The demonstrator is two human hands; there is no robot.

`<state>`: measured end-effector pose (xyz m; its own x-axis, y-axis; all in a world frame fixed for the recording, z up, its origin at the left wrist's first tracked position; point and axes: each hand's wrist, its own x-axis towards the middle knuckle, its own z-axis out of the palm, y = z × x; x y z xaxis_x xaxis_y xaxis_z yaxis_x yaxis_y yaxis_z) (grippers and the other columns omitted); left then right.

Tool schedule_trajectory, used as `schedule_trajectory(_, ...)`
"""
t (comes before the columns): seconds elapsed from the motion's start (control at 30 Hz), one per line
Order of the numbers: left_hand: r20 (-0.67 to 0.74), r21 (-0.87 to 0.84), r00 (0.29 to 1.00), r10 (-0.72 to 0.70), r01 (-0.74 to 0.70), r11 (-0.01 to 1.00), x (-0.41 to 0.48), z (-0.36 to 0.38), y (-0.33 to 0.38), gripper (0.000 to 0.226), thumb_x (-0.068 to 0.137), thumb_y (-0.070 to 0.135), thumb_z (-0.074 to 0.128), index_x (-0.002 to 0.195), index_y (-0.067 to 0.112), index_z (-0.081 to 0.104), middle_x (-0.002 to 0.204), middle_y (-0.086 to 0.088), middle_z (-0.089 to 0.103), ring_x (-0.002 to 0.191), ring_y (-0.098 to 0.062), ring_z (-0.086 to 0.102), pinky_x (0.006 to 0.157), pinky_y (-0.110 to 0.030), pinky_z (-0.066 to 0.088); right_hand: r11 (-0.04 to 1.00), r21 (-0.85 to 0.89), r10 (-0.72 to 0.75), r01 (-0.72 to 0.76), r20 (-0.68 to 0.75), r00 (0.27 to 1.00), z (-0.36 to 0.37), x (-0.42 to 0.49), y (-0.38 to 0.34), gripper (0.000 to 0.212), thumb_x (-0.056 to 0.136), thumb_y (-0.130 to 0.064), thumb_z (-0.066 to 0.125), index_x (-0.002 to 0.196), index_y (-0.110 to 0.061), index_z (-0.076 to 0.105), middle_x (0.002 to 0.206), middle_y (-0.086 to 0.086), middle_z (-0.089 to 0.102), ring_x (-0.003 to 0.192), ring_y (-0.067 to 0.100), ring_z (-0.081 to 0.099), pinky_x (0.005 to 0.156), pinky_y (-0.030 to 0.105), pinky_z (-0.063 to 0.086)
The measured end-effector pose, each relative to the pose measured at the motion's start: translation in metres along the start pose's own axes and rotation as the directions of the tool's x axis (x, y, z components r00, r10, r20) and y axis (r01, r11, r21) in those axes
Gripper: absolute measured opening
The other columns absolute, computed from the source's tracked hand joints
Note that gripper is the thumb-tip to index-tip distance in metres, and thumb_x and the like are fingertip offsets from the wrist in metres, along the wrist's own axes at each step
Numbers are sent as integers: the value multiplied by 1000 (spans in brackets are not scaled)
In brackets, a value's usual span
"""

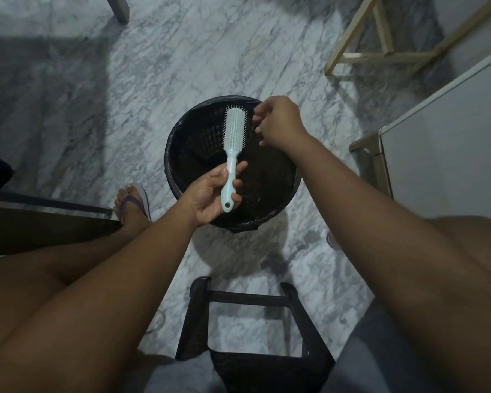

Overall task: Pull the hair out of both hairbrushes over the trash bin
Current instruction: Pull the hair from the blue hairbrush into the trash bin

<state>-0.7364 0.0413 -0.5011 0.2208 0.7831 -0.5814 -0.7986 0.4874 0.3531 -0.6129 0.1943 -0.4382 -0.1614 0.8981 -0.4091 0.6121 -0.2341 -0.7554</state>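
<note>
Mint-green hairbrush [232,154] is held above the black trash bin [171,154], bristles toward the camera. Left hand [210,194] over the bin's near rim, fingers wrapped round the handle. Right hand [278,121] over the far-right rim, fingertips bunched beside the bristles (pinching hair or not: can't tell). Marble floor [125,109] under the bin.

— What colour was the hairbrush [233,143]?
— Pale mint green, handle and head alike, with whitish bristles.
— And the trash bin [199,143]?
— Black, its inner wall patterned with a lattice of small squares.
— The floor [153,66]?
— White marble, veined all over in grey, darker where shadows lay.
— Anything else?
— A flip-flop [131,202] with a purple strap on a white sole, grey shorts [380,350], a dark brown stool [247,297], and a frame [380,56] of pale bare wood
</note>
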Motion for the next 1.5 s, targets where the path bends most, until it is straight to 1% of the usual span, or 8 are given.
schedule_trajectory(0.2, 6, 38, 1000, -12, 12, 999, 1, 7, -2, 38, 104, 11, 39, 141, 13, 50, 124, -2, 66, 75, -12, 55, 57, -26, 46, 936, -269, -211, 228, 92, 973, 14, -15, 3, 83, 71, -53, 82, 137, -15, 50, 134, 4, 58, 120, 18, 55, 93, 26, 43)
schedule_trajectory(0.47, -12, 26, 1000, -10, 11, 1000, -3, 3, -1, 37, 102, 8, 40, 137, 11, 52, 131, -2, 64, 74, -12, 56, 57, -27, 47, 943, -284, -187, 173, -22, 982, 16, 1, -7, 11, 88, -16, 71, 95, -9, 76, 94, 8, 73, 76, 11, 66, 74, 23, 55)
schedule_trajectory(0.57, -6, -12, 1000, 12, -12, 1000, -2, 1, 1, 39, 101, 8, 39, 139, 10, 49, 129, -3, 65, 74, -12, 58, 57, -26, 48, 978, -153, -164, 139, -164, 973, 14, 9, -1, 18, 95, -4, 49, 85, -9, 64, 78, 11, 68, 53, 16, 62, 51, 27, 55)
schedule_trajectory(0.8, -38, -11, 999, 11, -11, 1000, 1, 4, 0, 39, 102, 10, 41, 140, 12, 51, 133, -4, 63, 78, -12, 58, 58, -26, 48, 920, -271, -257, 282, 125, 958, 14, -9, -5, 58, 74, -38, 85, 121, -9, 68, 111, 3, 70, 92, 12, 67, 84, 21, 52)
schedule_trajectory(1.0, 9, -17, 1000, 10, -9, 1000, -3, 1, -1, 42, 103, 8, 37, 144, 12, 46, 134, -2, 62, 75, -12, 57, 57, -27, 48, 986, 86, -137, 142, -64, 989, 18, -2, 2, 12, 88, -4, 70, 99, -3, 75, 92, 10, 76, 71, 23, 74, 66, 28, 63)
schedule_trajectory(1.17, 31, -10, 1000, 6, -6, 1000, -4, -2, 2, 43, 103, 6, 37, 146, 11, 44, 135, -2, 61, 76, -12, 58, 58, -27, 48, 889, 441, 110, -120, 47, 993, 16, 10, 12, 22, 96, -23, 63, 107, -4, 65, 101, 12, 68, 85, 18, 68, 70, 32, 64)
schedule_trajectory(1.3, 45, 70, 997, -57, 53, 996, -4, -1, 1, 43, 101, 8, 42, 144, 12, 46, 131, -1, 65, 76, -13, 57, 58, -28, 49, 973, 225, 26, -46, 88, 996, 17, 16, 16, 74, 66, -44, 89, 124, -5, 64, 114, 6, 69, 101, 16, 69, 79, 35, 63)
schedule_trajectory(1.5, 41, 41, 999, -21, 19, 999, -3, 0, -5, 40, 102, 8, 39, 140, 9, 49, 131, -2, 64, 75, -12, 56, 57, -25, 47, 991, -102, -85, 83, -15, 996, 15, 25, 10, 57, 66, -42, 88, 94, 6, 73, 93, 20, 74, 86, 30, 73, 77, 49, 60)
